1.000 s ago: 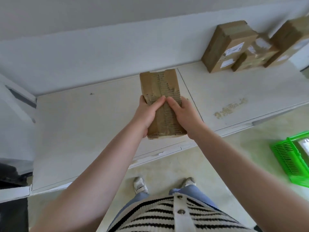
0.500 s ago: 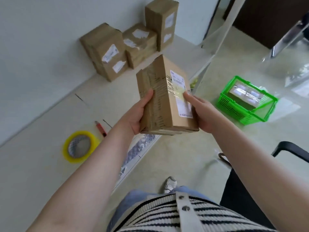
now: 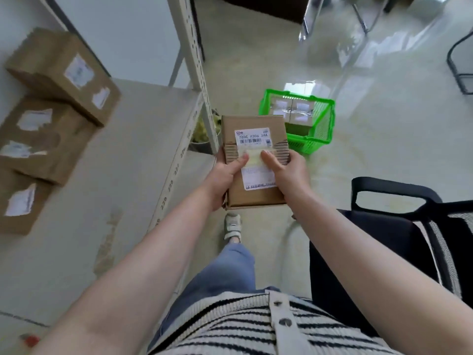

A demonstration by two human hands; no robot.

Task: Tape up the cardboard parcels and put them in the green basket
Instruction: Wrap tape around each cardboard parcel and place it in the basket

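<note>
You hold the cardboard parcel [image 3: 256, 162] between both hands, out in front of you over the floor [image 3: 371, 155]. Your left hand [image 3: 225, 175] wraps its grip round the parcel's left edge, thumb lying across the top face; your right hand [image 3: 286, 170] clamps the right edge the same way, thumb on the white shipping label [image 3: 252, 138]. The two thumb tips sit near each other on a band of clear tape that crosses the label. The parcel's top face is turned up towards you, the barcode end pointing away.

The green basket [image 3: 321, 121] stands on the floor just beyond the parcel, its near corner hidden behind the parcel's far end. Inside the basket lie taped parcels [image 3: 291, 111] with shiny tops, side by side; how many lie in there you cannot tell.

To the left of the parcel runs the table [image 3: 115, 188], with three more cardboard parcels [image 3: 51, 119] lying together along its far left side, each bearing torn white labels. A white slotted upright [image 3: 197, 73] rises at the table's corner, between the table and the basket. To the right of the parcel stands a black chair [image 3: 399, 226]. Below the parcel, one shoe [image 3: 232, 226] is on the floor.
</note>
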